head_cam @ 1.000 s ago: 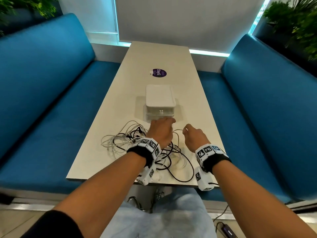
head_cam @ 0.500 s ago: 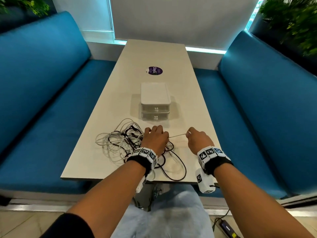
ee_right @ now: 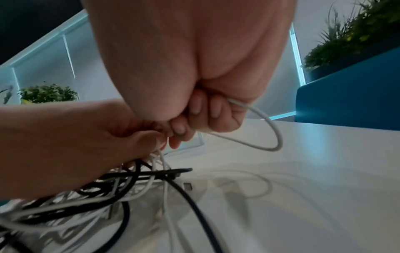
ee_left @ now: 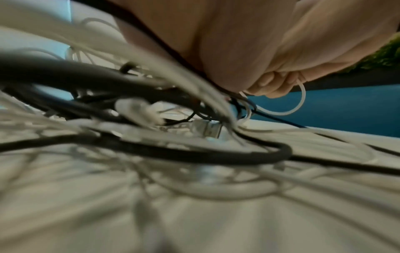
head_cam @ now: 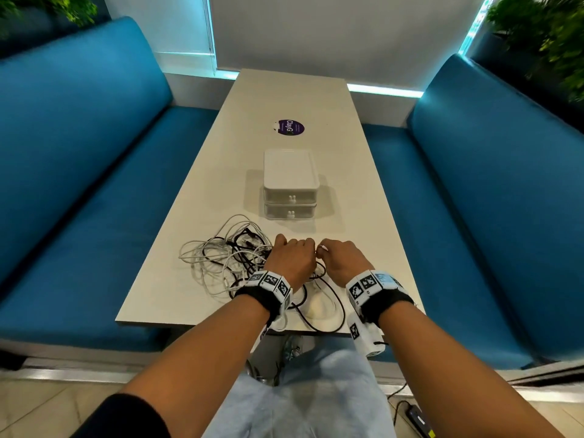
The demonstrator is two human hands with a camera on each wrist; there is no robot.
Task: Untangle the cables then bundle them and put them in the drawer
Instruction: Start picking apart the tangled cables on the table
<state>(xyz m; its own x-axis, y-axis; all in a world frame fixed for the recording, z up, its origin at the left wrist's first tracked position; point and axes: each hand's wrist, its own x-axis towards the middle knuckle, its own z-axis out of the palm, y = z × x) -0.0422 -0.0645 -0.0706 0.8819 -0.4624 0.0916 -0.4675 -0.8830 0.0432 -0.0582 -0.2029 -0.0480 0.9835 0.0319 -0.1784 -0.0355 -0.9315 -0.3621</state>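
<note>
Head view. Long pale laminate table (head_cam: 294, 99) between blue upholstered benches. Near edge: loose tangle of thin white and black cables (head_cam: 227, 260), spread left of and under the wrists. Beyond it, well apart from the hands: small white plastic two-drawer box (head_cam: 290, 184), both drawers closed. Left hand (head_cam: 292, 260) and right hand (head_cam: 343, 260) knuckles-up, touching over the right side of the tangle. Round purple sticker (head_cam: 288, 127) farther up the table.

Left wrist view. Blurred heap of cables on the table; a silver USB plug (ee_left: 208, 131) lies among them. The right hand's curled fingers (ee_left: 268, 83) pinch a thin white cable (ee_left: 302, 99), which hangs from them in a loop. The left hand's own fingers are not shown here.

Right wrist view. Right hand fingers curled tight round the thin white cable, loop hanging just above the table. Left hand fingertips pressed together on white strands at the top of the tangle, beside the right fingers.

Step in hand, as judged: untangling, early; one white cable being singled out. No bundle made; nothing in a drawer.

Next move calls for: drawing the hands apart along that cable while the left hand holds the knot back, gently, so black loops do not cinch.
</note>
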